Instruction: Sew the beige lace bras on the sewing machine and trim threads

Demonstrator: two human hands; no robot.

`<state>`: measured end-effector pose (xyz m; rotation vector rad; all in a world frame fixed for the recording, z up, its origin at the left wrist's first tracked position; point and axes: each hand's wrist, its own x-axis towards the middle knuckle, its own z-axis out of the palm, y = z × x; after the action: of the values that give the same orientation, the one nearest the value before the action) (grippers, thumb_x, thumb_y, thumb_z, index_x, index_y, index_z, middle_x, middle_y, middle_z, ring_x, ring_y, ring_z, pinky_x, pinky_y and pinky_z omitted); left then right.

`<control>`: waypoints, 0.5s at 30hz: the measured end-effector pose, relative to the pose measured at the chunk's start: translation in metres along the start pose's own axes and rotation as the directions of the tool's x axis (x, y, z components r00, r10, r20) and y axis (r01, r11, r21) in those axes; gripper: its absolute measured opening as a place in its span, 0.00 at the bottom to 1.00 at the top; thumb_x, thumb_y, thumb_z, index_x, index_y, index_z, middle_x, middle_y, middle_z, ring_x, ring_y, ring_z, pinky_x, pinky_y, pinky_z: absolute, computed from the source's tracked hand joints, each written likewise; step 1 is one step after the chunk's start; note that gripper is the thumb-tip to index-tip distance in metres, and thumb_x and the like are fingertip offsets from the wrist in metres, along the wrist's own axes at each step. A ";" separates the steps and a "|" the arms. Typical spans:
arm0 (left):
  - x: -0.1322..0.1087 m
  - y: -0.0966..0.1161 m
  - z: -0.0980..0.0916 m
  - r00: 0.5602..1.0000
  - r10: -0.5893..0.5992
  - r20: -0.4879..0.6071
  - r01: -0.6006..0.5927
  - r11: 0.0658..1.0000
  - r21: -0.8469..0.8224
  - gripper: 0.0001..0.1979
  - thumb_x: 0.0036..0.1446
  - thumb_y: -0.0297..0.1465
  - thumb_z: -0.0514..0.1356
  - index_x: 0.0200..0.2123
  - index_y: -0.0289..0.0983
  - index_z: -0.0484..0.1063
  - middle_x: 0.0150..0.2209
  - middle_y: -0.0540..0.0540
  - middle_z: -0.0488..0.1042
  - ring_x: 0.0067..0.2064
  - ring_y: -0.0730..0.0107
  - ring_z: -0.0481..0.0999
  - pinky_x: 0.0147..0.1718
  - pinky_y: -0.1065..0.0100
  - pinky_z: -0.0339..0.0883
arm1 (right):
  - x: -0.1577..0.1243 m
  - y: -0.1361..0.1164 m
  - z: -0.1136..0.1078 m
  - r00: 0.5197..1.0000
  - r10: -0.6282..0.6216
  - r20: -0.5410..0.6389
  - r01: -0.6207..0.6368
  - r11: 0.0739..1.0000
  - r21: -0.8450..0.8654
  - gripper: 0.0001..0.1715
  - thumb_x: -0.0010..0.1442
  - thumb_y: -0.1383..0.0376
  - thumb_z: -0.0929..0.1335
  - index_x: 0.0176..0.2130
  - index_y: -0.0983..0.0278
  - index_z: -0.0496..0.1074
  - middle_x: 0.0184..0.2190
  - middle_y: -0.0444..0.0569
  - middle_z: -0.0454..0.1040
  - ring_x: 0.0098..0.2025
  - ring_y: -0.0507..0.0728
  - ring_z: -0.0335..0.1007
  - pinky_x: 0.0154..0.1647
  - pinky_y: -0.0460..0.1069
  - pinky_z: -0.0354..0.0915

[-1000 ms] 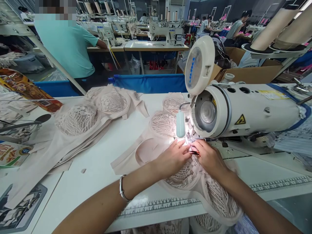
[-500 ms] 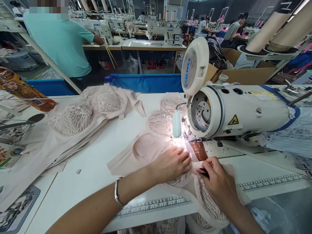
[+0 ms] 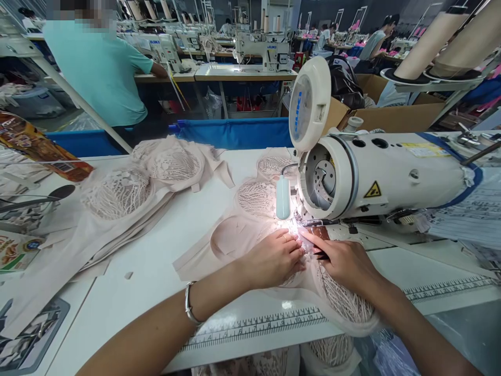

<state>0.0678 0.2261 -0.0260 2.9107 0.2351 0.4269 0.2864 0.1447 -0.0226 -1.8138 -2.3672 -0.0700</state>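
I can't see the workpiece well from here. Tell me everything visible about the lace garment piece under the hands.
The lace garment piece is pale pink-beige, with moulded cups of openwork lace over smooth fabric edging. It lies flat on the white table, one end under the lit needle area of the sewing machine, the near end draped over the ruler-marked table edge. The left hand presses on it from the left; the right hand rests on it, its fingers close to the needle.
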 end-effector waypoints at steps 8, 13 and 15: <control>0.001 -0.001 -0.002 0.999 -0.028 -0.037 0.030 0.997 0.073 0.18 0.72 0.37 0.51 0.35 0.34 0.76 0.44 0.41 0.77 0.49 0.57 0.72 0.51 0.57 0.64 | 0.015 -0.004 -0.003 0.989 0.081 0.124 -0.072 0.995 -0.073 0.40 0.51 0.72 0.66 0.62 0.55 0.69 0.31 0.43 0.83 0.31 0.58 0.77 0.29 0.49 0.61; -0.003 -0.003 -0.002 0.998 -0.046 -0.031 0.051 0.984 0.173 0.23 0.73 0.42 0.47 0.42 0.32 0.75 0.44 0.39 0.78 0.49 0.55 0.72 0.56 0.52 0.58 | 0.015 0.001 0.003 0.994 0.077 0.071 -0.078 0.997 0.006 0.36 0.52 0.73 0.65 0.59 0.56 0.72 0.35 0.44 0.83 0.38 0.59 0.79 0.37 0.49 0.68; -0.004 -0.004 -0.002 0.998 -0.059 -0.035 0.065 0.979 0.195 0.23 0.73 0.44 0.47 0.47 0.32 0.73 0.46 0.39 0.77 0.50 0.53 0.72 0.57 0.50 0.55 | 0.015 0.004 0.007 0.997 0.068 0.039 -0.070 0.996 0.052 0.37 0.51 0.74 0.65 0.59 0.57 0.73 0.37 0.45 0.83 0.39 0.58 0.79 0.39 0.49 0.69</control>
<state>0.0630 0.2292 -0.0263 3.0800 0.3926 0.4600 0.2861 0.1611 -0.0277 -1.8864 -2.3049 0.0344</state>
